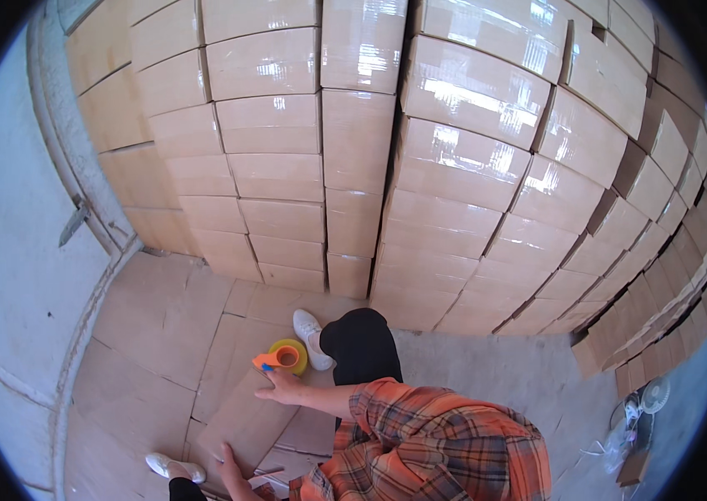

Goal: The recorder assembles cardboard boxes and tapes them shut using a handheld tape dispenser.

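Note:
A brown cardboard carton (247,417) lies on the floor in front of my body. My right hand (280,387) rests at its far end with the fingers spread over the cardboard. Just beyond those fingers is an orange tape dispenser (263,361) with a blue part and a yellow roll of tape (300,349). At the carton's near end, my left hand (233,473) lies against the cardboard, fingers stretched out. Part of that hand is hard to make out near the lower edge. Loose flaps (274,478) show beside my left forearm.
Tall stacks of taped cartons (278,125) line the far side and curve round to the right. Flattened cardboard (153,317) covers the floor at left, beside a white door (11,234). A small fan (656,396) and plastic wrap (616,442) lie at far right.

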The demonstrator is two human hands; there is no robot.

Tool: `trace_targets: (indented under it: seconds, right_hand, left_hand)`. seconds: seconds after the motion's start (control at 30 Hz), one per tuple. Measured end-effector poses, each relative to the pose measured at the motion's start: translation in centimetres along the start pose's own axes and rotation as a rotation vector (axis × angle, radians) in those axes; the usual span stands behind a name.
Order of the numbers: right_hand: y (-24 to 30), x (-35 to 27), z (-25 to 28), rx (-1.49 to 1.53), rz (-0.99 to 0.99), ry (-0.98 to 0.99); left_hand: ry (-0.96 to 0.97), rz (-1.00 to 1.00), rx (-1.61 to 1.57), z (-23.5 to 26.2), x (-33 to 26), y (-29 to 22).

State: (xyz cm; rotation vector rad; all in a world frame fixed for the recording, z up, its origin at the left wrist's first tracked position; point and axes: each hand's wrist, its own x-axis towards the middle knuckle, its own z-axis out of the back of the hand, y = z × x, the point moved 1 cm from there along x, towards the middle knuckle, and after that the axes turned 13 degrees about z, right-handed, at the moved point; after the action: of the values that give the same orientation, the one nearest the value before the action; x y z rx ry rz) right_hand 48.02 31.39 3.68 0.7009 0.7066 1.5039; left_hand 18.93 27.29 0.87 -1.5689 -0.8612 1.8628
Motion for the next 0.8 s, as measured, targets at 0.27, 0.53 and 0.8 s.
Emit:
trace_targets:
  seconds: [0.27, 0.53, 0.8]
  right_hand:
    - [5.8, -1.0, 4.3, 0.147, 0.163, -0.115]
    - [12.5, -1.1, 10.4, 0.628, 0.421, -0.197]
    - [13.0, -1.7, 10.6, 0.931, 0.192, -0.298]
  left_hand:
    - [0.009, -0.265, -0.306, 1.2, -1.5, -1.9]
    - [0.014, -0.701, -0.42, 0.4, -8.8, -6.9]
    - [-0.035, -0.767, -0.277, -0.8, -10.2, -6.2]
